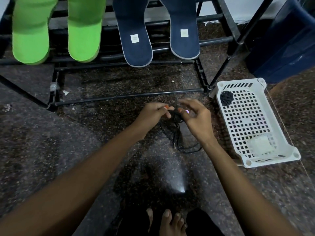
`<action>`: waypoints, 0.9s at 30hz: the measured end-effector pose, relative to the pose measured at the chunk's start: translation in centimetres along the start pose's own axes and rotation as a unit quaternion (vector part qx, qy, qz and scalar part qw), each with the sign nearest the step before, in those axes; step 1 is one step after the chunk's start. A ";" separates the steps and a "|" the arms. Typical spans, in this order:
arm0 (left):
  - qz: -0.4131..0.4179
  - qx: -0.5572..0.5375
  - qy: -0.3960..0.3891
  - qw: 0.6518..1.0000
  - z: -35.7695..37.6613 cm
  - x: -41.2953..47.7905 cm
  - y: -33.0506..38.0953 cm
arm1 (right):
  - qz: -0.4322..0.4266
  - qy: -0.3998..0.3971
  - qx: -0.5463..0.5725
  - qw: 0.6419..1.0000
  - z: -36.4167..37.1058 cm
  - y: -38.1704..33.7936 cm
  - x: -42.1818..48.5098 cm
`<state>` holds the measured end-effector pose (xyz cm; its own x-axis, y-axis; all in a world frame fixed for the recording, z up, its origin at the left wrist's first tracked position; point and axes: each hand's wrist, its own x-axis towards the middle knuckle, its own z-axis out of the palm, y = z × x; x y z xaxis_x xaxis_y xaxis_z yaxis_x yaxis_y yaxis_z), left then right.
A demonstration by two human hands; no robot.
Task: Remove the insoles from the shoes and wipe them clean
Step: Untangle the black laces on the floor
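While the insoles (30, 31) are lying out, my left hand (151, 114) is pinching a black lace (177, 133), my right hand (196, 116) maybe too; wiping is needing the cloth (260, 145).

No legible word, brand or number anywhere in view. Only a small pale square label (133, 39) on the left navy insole (136, 21), with a faint outline printed on it, too blurred to read. Likewise a second square label (184, 33) on the right navy insole (185, 46), its mark just as unreadable.
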<state>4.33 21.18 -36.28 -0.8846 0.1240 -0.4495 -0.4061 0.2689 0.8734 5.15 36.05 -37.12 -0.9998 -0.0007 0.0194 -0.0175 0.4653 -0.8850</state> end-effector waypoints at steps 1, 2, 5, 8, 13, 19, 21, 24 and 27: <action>0.009 0.001 -0.008 1.000 0.0 0.0 0.1 | -0.008 -0.034 0.019 0.999 0.0 -0.5 0.1; 0.018 0.003 -0.015 1.000 0.0 0.0 0.3 | -0.012 -0.061 0.033 0.998 0.1 -0.8 0.2; 0.031 0.009 -0.022 0.999 0.1 -0.3 0.5 | -0.034 -0.066 0.047 0.996 0.2 -0.9 0.6; 0.026 0.002 -0.027 0.999 0.0 -0.5 0.5 | -0.050 -0.053 0.031 0.997 -0.1 -0.4 1.0; -0.010 -0.033 -0.026 0.999 -0.4 -0.5 0.4 | -0.003 -0.021 0.050 0.999 -1.0 0.2 1.4; -0.050 -0.100 -0.113 0.987 -0.2 -0.9 1.3 | 0.040 0.033 0.059 0.997 -1.5 0.3 2.3; -0.052 -0.127 -0.140 0.981 -0.1 -1.1 1.5 | 0.048 0.046 0.060 0.996 -1.5 0.3 2.5; -0.047 -0.210 -0.155 0.964 -0.1 -1.2 1.8 | 0.061 0.047 0.084 0.993 -0.9 0.4 2.2; -0.045 -0.341 -0.117 0.932 0.0 -0.9 2.0 | 0.019 0.027 0.063 0.997 0.4 0.6 1.1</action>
<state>4.28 21.57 -34.08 -0.7984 0.3562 -0.4855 -0.5977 -0.3711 0.7107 4.05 35.91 -37.79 -0.9979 0.0641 0.0077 0.0152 0.3496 -0.9368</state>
